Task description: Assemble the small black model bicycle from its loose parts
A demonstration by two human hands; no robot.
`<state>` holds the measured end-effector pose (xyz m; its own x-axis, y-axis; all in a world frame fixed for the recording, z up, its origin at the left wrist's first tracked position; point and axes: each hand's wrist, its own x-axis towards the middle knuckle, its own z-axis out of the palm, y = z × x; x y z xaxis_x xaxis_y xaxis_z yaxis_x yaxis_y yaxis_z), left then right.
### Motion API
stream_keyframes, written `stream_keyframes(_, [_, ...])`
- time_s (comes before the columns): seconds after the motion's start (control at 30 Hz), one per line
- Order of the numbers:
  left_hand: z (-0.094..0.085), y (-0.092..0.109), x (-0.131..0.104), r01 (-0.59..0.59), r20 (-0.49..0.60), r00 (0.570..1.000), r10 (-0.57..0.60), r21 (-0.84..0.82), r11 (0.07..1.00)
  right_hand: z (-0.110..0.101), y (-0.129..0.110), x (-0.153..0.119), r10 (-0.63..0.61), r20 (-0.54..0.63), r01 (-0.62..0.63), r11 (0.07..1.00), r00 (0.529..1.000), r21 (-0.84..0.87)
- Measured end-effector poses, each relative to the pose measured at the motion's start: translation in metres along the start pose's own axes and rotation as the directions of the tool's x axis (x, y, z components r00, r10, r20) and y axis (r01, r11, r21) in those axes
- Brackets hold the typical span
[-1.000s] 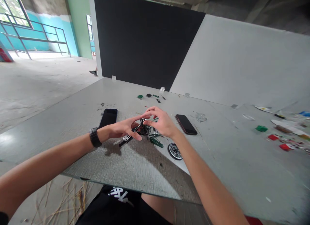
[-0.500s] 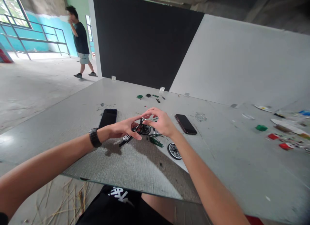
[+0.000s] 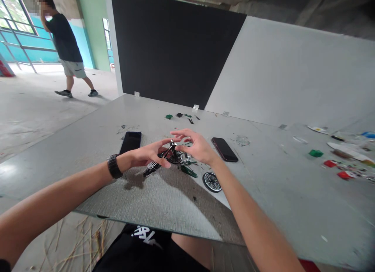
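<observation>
While the left hand clasps the black model bicycle, tilted over the counter, and the right hand curls at its top, contact unclear, 2 smartphones flank them, a green part lies nearby, and the right forearm partly covers a loose spoked wheel.

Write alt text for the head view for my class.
The left hand holds a small black bicycle frame, the right hand beside it; a loose wheel and two phones lie on the gray table.
</observation>
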<state>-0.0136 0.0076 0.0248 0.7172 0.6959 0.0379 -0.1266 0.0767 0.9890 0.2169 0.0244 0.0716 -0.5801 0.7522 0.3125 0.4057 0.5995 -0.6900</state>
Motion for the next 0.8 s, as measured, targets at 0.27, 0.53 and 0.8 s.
stream_keyframes(0.27, [0.004,0.008,-0.002,-0.008,0.008,1.0,0.008,-0.027,1.0,0.003,0.001,0.0,-0.04,-0.021,0.04,0.999,0.999,0.005])
stream_keyframes(0.53, [0.002,0.004,-0.001,-0.021,-0.013,1.0,0.021,0.033,0.999,0.005,0.002,0.0,-0.016,-0.01,0.016,0.999,1.0,-0.028])
stream_keyframes(0.8, [0.002,0.004,-0.001,-0.036,0.003,0.999,0.036,-0.008,0.999,0.009,0.005,0.0,-0.014,-0.014,0.013,0.999,1.0,-0.04])
